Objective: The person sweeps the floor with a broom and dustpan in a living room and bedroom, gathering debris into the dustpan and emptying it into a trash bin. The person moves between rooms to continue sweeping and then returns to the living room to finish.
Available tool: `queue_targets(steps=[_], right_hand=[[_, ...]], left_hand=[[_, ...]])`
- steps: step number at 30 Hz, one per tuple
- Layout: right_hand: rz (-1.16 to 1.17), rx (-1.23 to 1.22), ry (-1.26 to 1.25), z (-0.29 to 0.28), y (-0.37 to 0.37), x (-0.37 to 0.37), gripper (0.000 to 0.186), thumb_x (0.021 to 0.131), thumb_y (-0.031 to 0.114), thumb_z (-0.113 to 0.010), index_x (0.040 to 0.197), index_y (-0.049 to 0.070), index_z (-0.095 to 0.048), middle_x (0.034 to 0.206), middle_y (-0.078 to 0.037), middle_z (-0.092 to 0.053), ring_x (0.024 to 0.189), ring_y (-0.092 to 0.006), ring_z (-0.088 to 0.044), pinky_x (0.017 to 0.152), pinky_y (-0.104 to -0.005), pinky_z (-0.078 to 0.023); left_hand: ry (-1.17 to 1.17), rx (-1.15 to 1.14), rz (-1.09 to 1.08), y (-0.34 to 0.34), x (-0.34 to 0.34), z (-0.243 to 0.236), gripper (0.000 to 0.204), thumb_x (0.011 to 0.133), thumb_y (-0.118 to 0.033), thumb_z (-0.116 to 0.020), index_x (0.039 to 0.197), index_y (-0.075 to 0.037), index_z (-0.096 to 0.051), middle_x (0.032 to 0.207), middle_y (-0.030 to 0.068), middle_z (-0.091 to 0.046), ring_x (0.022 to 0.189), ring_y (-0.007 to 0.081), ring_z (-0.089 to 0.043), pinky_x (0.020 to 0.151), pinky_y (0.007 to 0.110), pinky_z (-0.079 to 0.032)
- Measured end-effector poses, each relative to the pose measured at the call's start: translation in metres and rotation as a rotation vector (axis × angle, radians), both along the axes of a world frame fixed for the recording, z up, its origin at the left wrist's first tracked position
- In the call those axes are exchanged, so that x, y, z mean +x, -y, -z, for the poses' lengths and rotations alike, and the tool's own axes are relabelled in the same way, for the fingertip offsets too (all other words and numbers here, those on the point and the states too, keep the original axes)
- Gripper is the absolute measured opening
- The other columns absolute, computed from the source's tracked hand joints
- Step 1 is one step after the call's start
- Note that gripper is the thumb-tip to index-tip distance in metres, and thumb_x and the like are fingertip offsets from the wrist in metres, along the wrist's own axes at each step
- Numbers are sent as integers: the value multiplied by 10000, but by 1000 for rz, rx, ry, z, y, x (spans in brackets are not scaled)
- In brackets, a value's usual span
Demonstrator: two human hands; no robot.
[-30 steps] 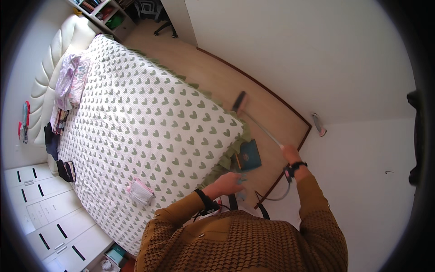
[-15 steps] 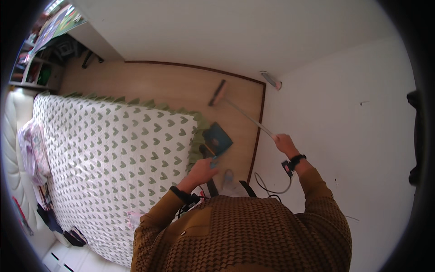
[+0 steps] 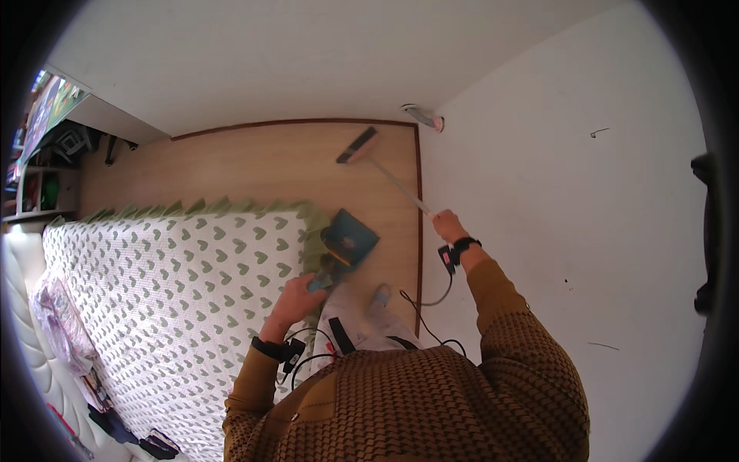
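Beside the wide bed, covered in white cloth with green hearts, floor sweeping looks to be in hand on the pale wooden floor. The long-handled broom, pink-headed with black bristles, reaches out beyond the bed's corner, its shaft gripped by the closed right hand. The flat teal dustpan is just off that corner, the left hand curled round its handle. The next stroke seems to call for drawing the bristles bedward, into the pan; the bed's green ruffle and a grey-shod foot crowd it

Slanted broom (dark bristles), teal dustpan, apart
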State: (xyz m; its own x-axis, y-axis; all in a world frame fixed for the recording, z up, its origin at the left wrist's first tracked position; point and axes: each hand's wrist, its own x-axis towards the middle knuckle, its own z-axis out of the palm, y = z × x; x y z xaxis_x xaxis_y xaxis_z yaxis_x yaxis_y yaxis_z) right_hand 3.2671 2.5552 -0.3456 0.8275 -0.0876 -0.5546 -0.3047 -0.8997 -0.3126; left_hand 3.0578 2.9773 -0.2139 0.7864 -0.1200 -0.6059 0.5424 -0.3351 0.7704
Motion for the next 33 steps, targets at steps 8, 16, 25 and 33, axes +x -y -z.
queue_targets(steps=[8,16,25,33], right_hand=[[309,243,-141,-33,39,-17,461,957,347,-580,711,-43,-568,591,-137,-575,431,-245,-561,369,-403,-405],[591,251,-278,37,22,41,439,961,300,-562,623,21,-544,530,-137,-508,414,-227,-437,364,-396,-298],[479,284,-314,-50,85,-123,486,989,431,-560,705,39,-525,528,-78,-492,375,-182,-434,349,-365,-324],[-214,103,217,-21,53,-119,466,989,386,-470,795,-21,-591,756,-262,-616,756,-469,-604,685,-508,-491]], left_hand=[[-6,-6,4,18,12,0,329,795,-205,-605,1019,36,-615,806,286,-615,774,471,-587,699,474,-479],[-153,-19,-36,40,8,-3,362,789,-188,-620,1082,24,-622,803,281,-620,788,461,-614,710,464,-496],[-153,-47,-21,29,14,5,301,814,-179,-598,987,67,-601,740,272,-597,691,412,-609,669,452,-508],[107,-83,-12,58,9,13,240,846,-171,-574,977,29,-600,623,39,-525,478,116,-509,450,299,-418]])
